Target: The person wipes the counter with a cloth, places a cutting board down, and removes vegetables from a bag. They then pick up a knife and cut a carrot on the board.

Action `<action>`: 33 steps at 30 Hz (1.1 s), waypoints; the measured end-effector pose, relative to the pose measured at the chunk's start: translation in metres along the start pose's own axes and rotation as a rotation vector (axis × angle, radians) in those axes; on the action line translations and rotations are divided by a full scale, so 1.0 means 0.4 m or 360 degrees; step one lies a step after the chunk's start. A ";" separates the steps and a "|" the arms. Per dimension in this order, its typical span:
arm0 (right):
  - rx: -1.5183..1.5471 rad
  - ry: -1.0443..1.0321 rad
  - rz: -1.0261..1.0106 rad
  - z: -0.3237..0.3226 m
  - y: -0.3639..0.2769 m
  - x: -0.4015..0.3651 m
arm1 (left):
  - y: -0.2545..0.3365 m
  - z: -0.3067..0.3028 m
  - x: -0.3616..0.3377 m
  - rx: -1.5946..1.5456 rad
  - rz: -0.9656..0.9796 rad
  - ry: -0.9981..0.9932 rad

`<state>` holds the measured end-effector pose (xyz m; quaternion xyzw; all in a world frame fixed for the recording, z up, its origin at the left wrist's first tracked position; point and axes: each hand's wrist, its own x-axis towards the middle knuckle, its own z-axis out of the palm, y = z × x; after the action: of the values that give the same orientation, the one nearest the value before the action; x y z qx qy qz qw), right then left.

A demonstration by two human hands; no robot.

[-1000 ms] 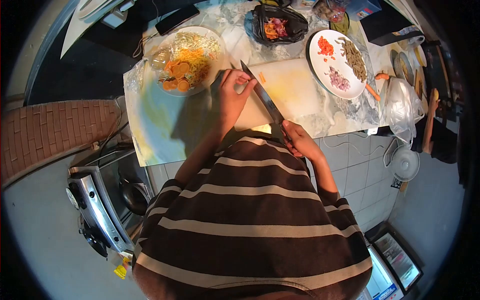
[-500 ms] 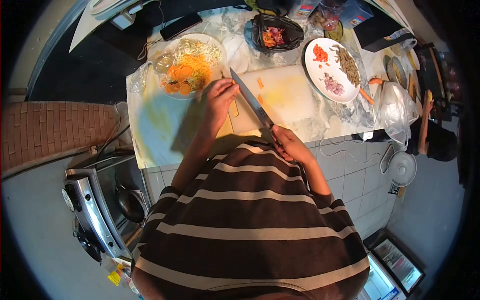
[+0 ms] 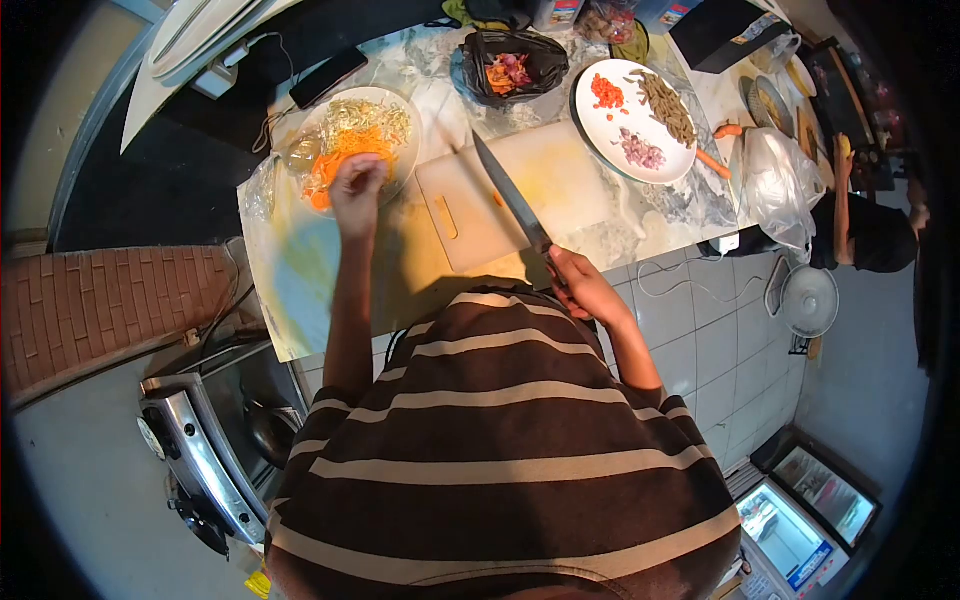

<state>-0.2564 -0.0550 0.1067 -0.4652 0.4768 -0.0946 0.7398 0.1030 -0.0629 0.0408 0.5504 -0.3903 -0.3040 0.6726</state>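
Two bare hands are at work over the counter (image 3: 310, 270). The right hand (image 3: 588, 285) has its fingers wrapped around the handle of a knife (image 3: 510, 195), held at the near edge of the cutting board (image 3: 560, 165). The blade slants over the board, its tip pointing away from the body and to the left; whether it touches the board cannot be told. The left hand (image 3: 358, 185) is over the near part of the round plate (image 3: 409, 165), fingers curled in and bunched; whether they pinch anything cannot be told.

Beneath and around that hand, the round plate holds carrot slices (image 3: 321, 190), orange shreds (image 3: 358, 141) and pale shreds (image 3: 372, 113). A small orange piece (image 3: 498, 199) lies on the board just beside the blade, and the board's slot is at its left end.

Beyond the board sits an open black bag (image 3: 540, 62) with orange and purple scraps (image 3: 508, 73) inside. To the right, an oval plate (image 3: 618, 122) carries red bits (image 3: 607, 92), chopped purple pieces (image 3: 640, 150) and brownish-green strips (image 3: 665, 105) in separate piles. A carrot (image 3: 714, 165) lies just beside it, near a clear plastic bag (image 3: 778, 180). A phone (image 3: 328, 79) rests beyond the round plate. Another person (image 3: 875, 225) is at the far right.
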 end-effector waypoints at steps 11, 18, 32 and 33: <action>0.0057 0.0151 -0.0021 -0.047 -0.019 0.011 | 0.023 -0.196 0.109 0.1448 0.0362 0.0181; -0.0630 0.0588 -0.0273 -0.070 0.066 0.040 | 0.067 -0.014 0.007 0.1571 0.0577 0.0125; -0.0824 0.0584 -0.0142 -0.030 0.125 0.011 | -0.058 0.297 -0.169 0.1308 0.0590 -0.0711; -0.0815 0.0606 -0.0166 -0.027 0.133 0.012 | -0.064 0.302 -0.168 0.1289 0.0599 -0.0710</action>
<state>-0.2785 -0.0350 0.0612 -0.6339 0.5906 -0.0948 0.4903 -0.0347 -0.0728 0.0136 0.6090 -0.7039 -0.1116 0.3481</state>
